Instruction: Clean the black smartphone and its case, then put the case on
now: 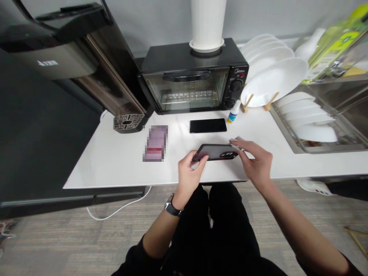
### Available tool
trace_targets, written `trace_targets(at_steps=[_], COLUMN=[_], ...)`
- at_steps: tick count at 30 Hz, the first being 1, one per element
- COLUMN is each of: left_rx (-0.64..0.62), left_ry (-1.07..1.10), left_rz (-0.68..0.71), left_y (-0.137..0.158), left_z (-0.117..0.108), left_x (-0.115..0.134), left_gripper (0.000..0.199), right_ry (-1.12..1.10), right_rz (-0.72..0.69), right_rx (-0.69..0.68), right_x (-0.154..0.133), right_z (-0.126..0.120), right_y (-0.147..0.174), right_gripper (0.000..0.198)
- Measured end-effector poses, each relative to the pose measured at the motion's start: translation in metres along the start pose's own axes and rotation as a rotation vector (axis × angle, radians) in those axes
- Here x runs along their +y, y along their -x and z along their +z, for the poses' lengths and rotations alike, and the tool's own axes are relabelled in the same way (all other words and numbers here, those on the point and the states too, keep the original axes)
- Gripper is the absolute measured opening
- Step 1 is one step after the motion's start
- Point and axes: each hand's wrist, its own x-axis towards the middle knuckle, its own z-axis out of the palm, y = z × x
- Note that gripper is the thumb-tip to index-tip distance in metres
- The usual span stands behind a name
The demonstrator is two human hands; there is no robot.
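Note:
My left hand (190, 172) grips the left end of a phone case (214, 152), its thumb on the near side. The case has a black rim, a greyish back and oval camera openings at its right end. It is held tilted above the white counter. My right hand (255, 159) pinches a small white wipe (237, 145) against the case's right end, beside the camera openings. Behind the case, a black phone (208, 125) lies flat on the counter. A small spray bottle (233, 112) with a blue and yellow label stands to the phone's right.
A blurred-out purple item (155, 143) lies on the counter (115, 168) at left. Behind stand a dark drink dispenser (86, 65) and a black toaster oven (186, 76) bearing a white pot (208, 23). Racked plates (276, 82) and a sink (304, 147) with bowls are at right.

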Motion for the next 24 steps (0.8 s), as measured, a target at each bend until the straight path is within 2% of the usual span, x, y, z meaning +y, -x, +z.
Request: trace_targets(at_steps=[2, 3, 6, 8, 9, 11, 13, 15, 17, 20, 24], left_rx=[0.121, 0.13, 0.08, 0.038, 0.02, -0.017, -0.055, -0.086, -0.104, -0.128, -0.163], left_ry=[0.073, 0.077, -0.006, -0.083, -0.116, -0.165, -0.196, -0.209, -0.212, -0.217, -0.196], left_rz=[0.014, 0.044, 0.162, 0.267, 0.32, 0.401, 0.435, 0.446, 0.44, 0.378, 0.269], left_y=[-0.007, -0.011, -0.019, -0.022, -0.022, -0.022, -0.02, -0.019, -0.018, -0.016, -0.017], left_z=[0.0, -0.001, -0.007, -0.011, -0.012, -0.012, -0.012, -0.012, -0.011, -0.01, -0.01], left_x=[0.011, 0.017, 0.038, 0.05, 0.054, 0.059, 0.061, 0.062, 0.062, 0.062, 0.064], left_gripper=[0.013, 0.014, 0.013, 0.009, 0.008, 0.007, 0.008, 0.008, 0.006, 0.007, 0.012], right_ry=[-0.085, -0.114, -0.115, -0.068, -0.048, -0.012, 0.019, 0.05, 0.086, 0.158, 0.195], right_rz=[0.125, 0.181, 0.224, 0.089, -0.01, -0.191, -0.311, -0.397, -0.483, -0.564, -0.523], right_rx=[-0.018, -0.008, 0.196, 0.303, 0.278, 0.093, -0.094, -0.135, -0.08, 0.0, -0.004], right_x=[-0.006, -0.009, -0.028, -0.046, -0.054, -0.067, -0.07, -0.062, -0.05, -0.038, -0.037], right_z=[0.008, 0.01, 0.008, -0.001, -0.005, -0.013, -0.017, -0.018, -0.017, -0.017, -0.015], right_y=[0.008, 0.012, 0.016, 0.009, 0.002, -0.014, -0.028, -0.038, -0.044, -0.048, -0.052], right_gripper=[0.02, 0.022, 0.031, 0.041, 0.046, 0.052, 0.054, 0.063, 0.067, 0.054, 0.025])
